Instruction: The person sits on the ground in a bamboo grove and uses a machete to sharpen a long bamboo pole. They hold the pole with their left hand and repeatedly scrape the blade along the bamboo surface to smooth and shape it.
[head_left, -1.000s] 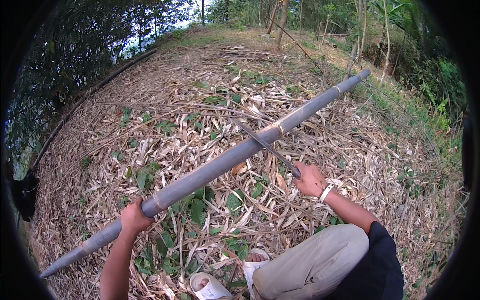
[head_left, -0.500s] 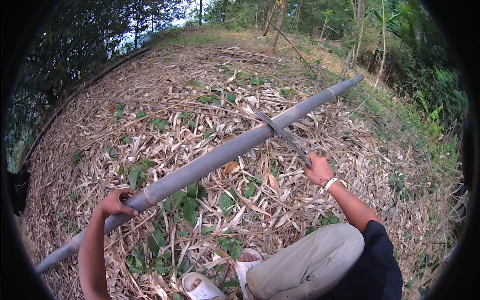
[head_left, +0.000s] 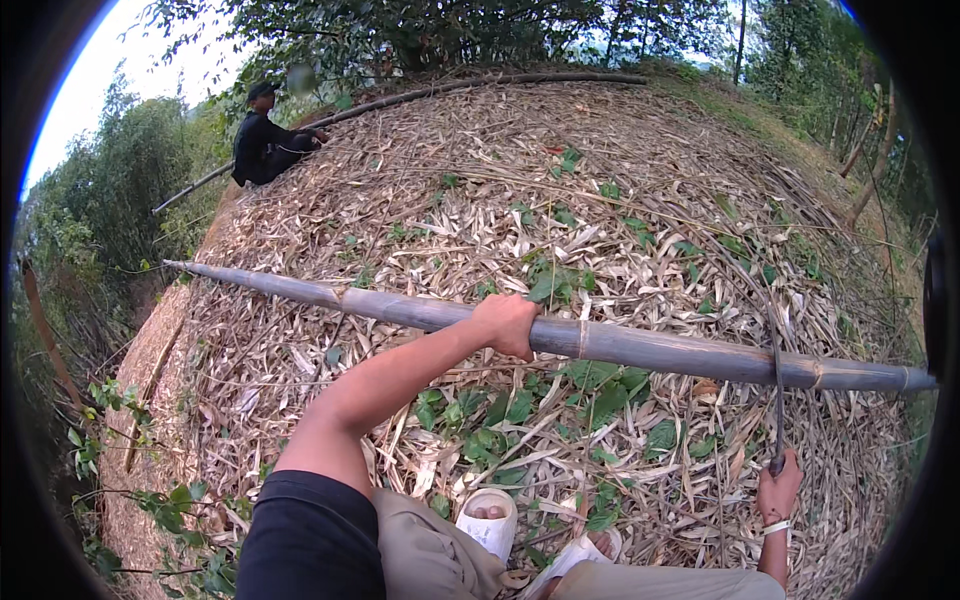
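A long grey bamboo pole [head_left: 680,352] lies across the view in front of me, thinning toward its far left end. My left hand [head_left: 508,325] is closed over it, thumb down the near side, just left of a pale ring-shaped joint. Down at the lower right, my right hand [head_left: 778,490] grips the dark handle of a long knife [head_left: 776,350]. The blade points away from me and crosses the pole just left of another joint. Whether its edge has cut into the bamboo cannot be made out.
Dry bamboo leaves [head_left: 470,210] with green sprigs cover the sloping ground. A person in black [head_left: 264,140] sits at the far left beside another long dark pole [head_left: 430,92]. My sandalled feet [head_left: 490,518] are below the pole; leafy branches [head_left: 170,515] stand at lower left.
My view has swung left, bringing the seated person into sight. The pole now runs nearly level across the picture. My left hand remains on the pole, and the knife still lies across it.
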